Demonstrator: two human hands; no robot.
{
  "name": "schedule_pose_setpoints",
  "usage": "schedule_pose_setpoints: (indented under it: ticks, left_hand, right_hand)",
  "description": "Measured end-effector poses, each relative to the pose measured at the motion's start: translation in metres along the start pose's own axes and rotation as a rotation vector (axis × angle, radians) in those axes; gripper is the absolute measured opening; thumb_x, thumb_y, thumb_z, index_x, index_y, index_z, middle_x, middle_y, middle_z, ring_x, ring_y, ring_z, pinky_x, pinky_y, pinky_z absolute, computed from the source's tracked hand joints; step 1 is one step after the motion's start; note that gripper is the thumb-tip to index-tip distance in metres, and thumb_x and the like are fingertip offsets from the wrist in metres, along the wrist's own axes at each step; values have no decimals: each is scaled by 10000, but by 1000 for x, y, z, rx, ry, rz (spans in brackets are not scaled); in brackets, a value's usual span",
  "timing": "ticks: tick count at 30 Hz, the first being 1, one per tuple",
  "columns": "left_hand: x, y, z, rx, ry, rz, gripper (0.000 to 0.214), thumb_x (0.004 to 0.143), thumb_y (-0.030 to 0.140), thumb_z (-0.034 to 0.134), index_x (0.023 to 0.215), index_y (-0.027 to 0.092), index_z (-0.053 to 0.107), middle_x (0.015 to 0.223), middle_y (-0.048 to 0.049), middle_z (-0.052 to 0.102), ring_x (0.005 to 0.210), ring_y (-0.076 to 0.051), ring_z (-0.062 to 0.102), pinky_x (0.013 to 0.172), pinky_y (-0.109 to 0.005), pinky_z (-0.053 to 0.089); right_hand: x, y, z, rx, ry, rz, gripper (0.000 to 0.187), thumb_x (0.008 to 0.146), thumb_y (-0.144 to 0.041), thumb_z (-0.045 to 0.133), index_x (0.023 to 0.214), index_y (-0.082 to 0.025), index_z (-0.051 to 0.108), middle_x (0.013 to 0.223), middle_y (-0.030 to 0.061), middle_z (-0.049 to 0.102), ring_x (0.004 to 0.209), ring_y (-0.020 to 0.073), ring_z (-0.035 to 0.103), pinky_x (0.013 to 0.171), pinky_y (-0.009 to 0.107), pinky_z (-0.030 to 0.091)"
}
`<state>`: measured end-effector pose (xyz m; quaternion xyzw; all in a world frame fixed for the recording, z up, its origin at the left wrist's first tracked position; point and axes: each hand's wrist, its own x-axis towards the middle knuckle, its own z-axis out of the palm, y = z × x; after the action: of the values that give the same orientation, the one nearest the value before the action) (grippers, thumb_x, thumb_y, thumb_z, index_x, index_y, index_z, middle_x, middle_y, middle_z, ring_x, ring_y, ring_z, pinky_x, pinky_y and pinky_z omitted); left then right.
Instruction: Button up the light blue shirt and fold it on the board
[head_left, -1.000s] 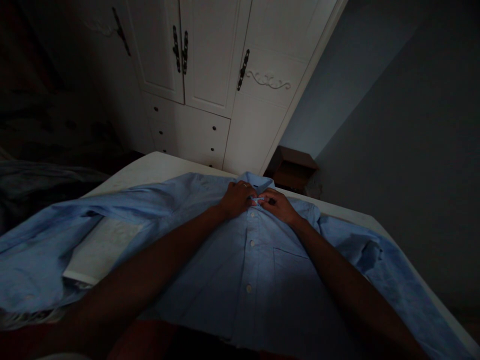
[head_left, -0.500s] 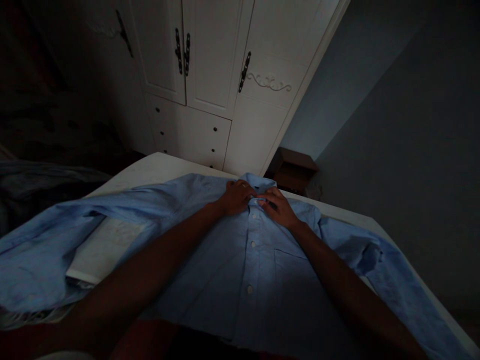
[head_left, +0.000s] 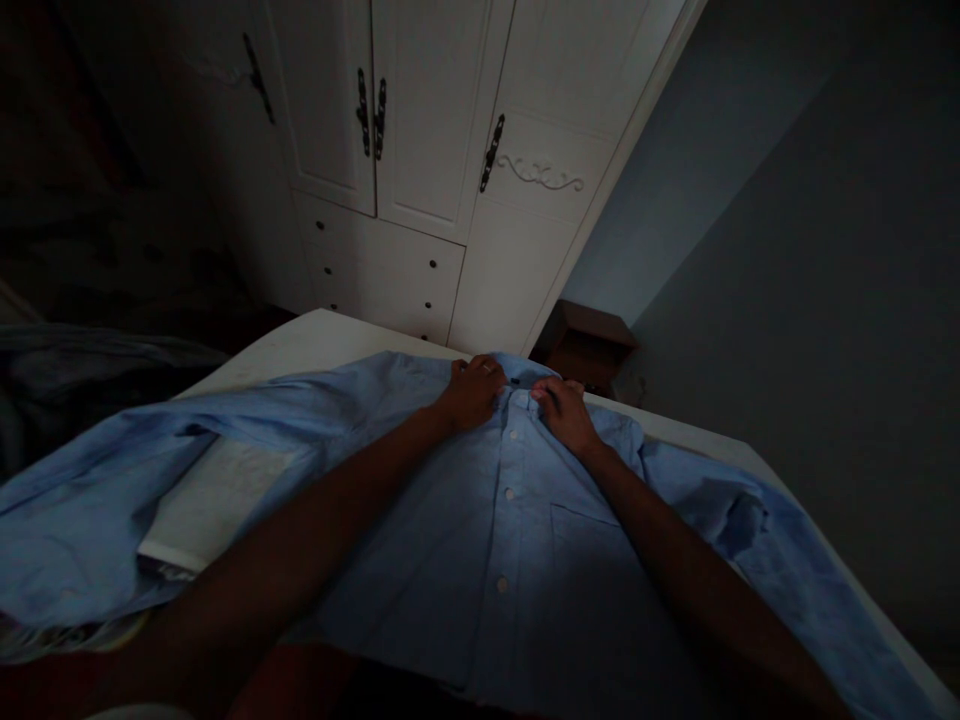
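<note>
A light blue long-sleeved button-up shirt point(head_left: 420, 520) lies front side up on a white table point(head_left: 322, 340), its sleeves spread to both sides. At the left side of its collar point(head_left: 525, 368), my left hand point(head_left: 476, 392) is closed on the cloth. My right hand point(head_left: 564, 408) pinches the collar's right side, fingers bent over the edge. Between the hands the top of the button placket point(head_left: 517, 402) shows. White buttons run down the front, and a chest pocket point(head_left: 585, 530) sits below my right wrist.
Behind the table stands a white wardrobe point(head_left: 420, 130) with dark handles and drawers. A brown wooden cabinet point(head_left: 592, 335) is by the wall at the right. Dark fabric point(head_left: 82, 380) lies at the left. Under the left sleeve is a pale flat item point(head_left: 217, 490).
My right hand has shifted slightly right, away from my left hand, uncovering the collar's front and top of the placket. My left hand stays at the collar.
</note>
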<state>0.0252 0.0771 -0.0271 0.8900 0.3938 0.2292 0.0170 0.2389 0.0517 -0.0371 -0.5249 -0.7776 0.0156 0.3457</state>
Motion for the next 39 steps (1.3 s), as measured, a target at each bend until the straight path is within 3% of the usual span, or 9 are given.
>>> schedule_pose_setpoints:
  ticks: [15, 23, 27, 32, 36, 39]
  left_hand:
    - [2, -1, -4, 50, 48, -51, 231, 892, 185, 431, 1040, 190, 608, 1247, -125, 591, 1246, -283, 456, 981, -506, 326]
    - [3, -5, -6, -93, -28, -73, 216, 919, 260, 440, 1006, 199, 627, 1233, -105, 607, 1225, -263, 484, 975, -483, 343]
    - [6, -12, -10, -146, 1, -66, 252, 923, 352, 468, 981, 210, 668, 1129, -90, 662, 1145, -270, 531, 968, -479, 347]
    - [25, -20, -21, -254, -24, -28, 204, 882, 339, 534, 910, 218, 697, 948, -43, 721, 1009, -228, 612, 963, -407, 402]
    - [47, -27, -18, -248, 82, -15, 207, 852, 331, 552, 897, 194, 700, 1088, -85, 676, 1084, -235, 586, 960, -406, 450]
    - [57, -33, -7, -235, 70, -73, 189, 836, 299, 553, 874, 178, 693, 1129, -119, 649, 1195, -249, 533, 996, -408, 452]
  right_hand:
    - [7, 8, -5, 43, -68, 13, 355, 945, -496, 479, 888, -222, 697, 869, 41, 725, 808, 222, 611, 891, 409, 357]
    - [4, 3, -7, 38, -103, 2, 374, 954, -510, 463, 895, -227, 700, 886, 45, 728, 822, 225, 614, 918, 434, 353]
    - [3, 0, -10, 99, -127, -60, 347, 955, -501, 476, 931, -239, 701, 972, 58, 728, 931, 233, 634, 948, 433, 352]
    - [14, 2, -12, 87, -76, -62, 303, 944, -457, 513, 857, -243, 708, 864, 45, 696, 871, 223, 620, 915, 431, 377]
    - [30, 8, -9, 84, -16, -76, 270, 944, -416, 506, 880, -236, 697, 1066, 78, 647, 1066, 245, 560, 980, 456, 362]
    - [38, 18, 0, 51, -34, -14, 275, 936, -420, 502, 881, -225, 688, 1310, 104, 522, 1238, 282, 454, 1032, 508, 338]
